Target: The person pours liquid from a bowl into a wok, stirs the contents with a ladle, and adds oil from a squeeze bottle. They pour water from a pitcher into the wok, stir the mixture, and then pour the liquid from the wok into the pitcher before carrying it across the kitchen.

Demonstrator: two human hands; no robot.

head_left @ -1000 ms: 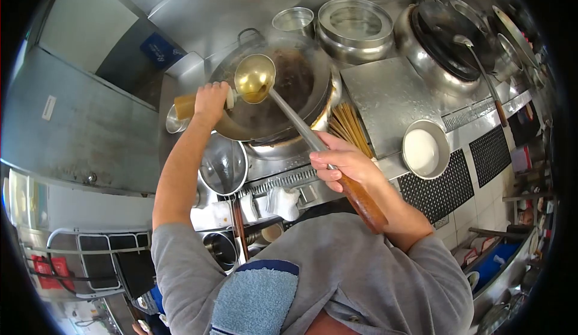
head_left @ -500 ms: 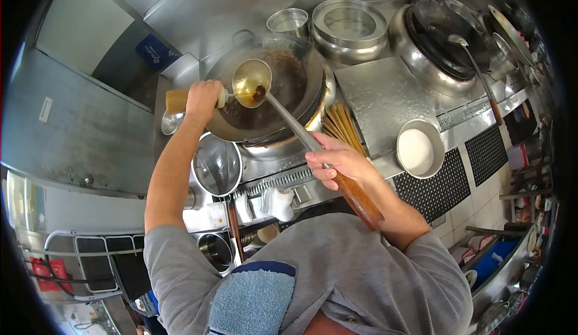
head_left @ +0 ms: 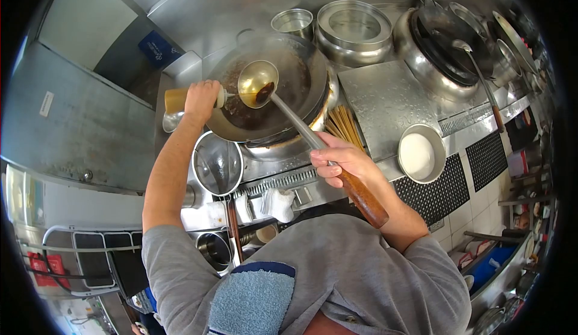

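My left hand is wrapped round a squeeze bottle of amber liquid, tipped sideways with its nozzle at the ladle's rim. In my right hand is the handle of a long ladle, its wooden end pointing back toward me. The ladle bowl hangs over the wok, holding some yellowish liquid and a dark patch near its handle side. Dark brown contents and faint steam show in the wok below. Just under my left arm rests a round strainer.
Bamboo sticks lie right of the wok, beside a wet steel counter. A pot with white contents stands at the front right. Behind are a lidded pot and a second wok with another ladle.
The ladle bowl has shifted slightly right, and my right hand has moved a little with it. The dark patch in the bowl looks larger. My left hand stays nearly in place.
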